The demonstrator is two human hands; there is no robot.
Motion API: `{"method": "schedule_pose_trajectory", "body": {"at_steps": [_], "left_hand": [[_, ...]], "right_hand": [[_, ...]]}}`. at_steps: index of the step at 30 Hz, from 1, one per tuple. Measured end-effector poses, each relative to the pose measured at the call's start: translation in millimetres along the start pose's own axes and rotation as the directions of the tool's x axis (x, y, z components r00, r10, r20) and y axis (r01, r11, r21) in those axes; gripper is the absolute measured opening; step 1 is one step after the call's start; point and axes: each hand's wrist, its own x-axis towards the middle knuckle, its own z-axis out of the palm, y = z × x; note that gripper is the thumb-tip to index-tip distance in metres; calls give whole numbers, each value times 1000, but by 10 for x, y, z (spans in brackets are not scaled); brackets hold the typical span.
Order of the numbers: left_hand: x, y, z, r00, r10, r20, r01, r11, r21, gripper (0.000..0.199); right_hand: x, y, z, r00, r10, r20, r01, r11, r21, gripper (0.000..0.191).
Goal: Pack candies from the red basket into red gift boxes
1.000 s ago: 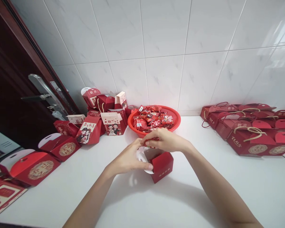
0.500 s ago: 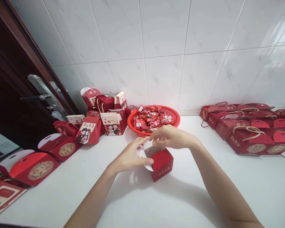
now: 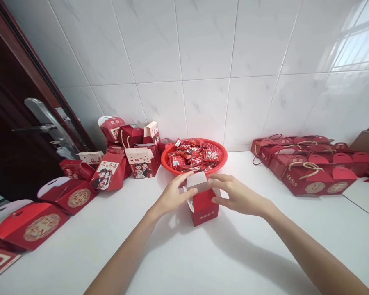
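Note:
A small red box [image 3: 205, 209] with gold writing on its front stands on the white table, its white-lined flaps raised at the top. On its left side is my left hand [image 3: 172, 196], thumb and fingers apart around a flap. My right hand [image 3: 236, 192] touches the box's right side, its thumb and fingers spread. Just behind the box lies a red plastic basket [image 3: 224, 159] filled with red-wrapped packets [image 3: 192, 155].
Several red gift boxes [image 3: 80, 198] line the left side, with more [image 3: 109, 174] near the wall. Rows of red boxes with rope handles [image 3: 322, 182] stand at the right. A dark door with a metal handle [image 3: 46, 123] is at the far left.
My right hand has moved from above the box to its right side and opened. The box is turned more squarely, with a white flap standing at its back. The view has shifted slightly right.

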Motion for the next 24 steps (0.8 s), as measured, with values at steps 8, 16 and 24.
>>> {"method": "schedule_pose_trajectory", "body": {"at_steps": [8, 16, 24], "left_hand": [[-46, -167, 118, 996, 86, -12, -86, 994, -59, 37], [-93, -270, 5, 978, 166, 127, -152, 981, -117, 37], [-91, -247, 56, 974, 160, 162, -136, 979, -149, 33]], "right_hand": [[-230, 266, 619, 928, 126, -351, -114, 992, 56, 38], [-238, 247, 808, 860, 213, -465, -111, 965, 236, 49], [-246, 223, 822, 863, 170, -475, -53, 967, 251, 27]]}}
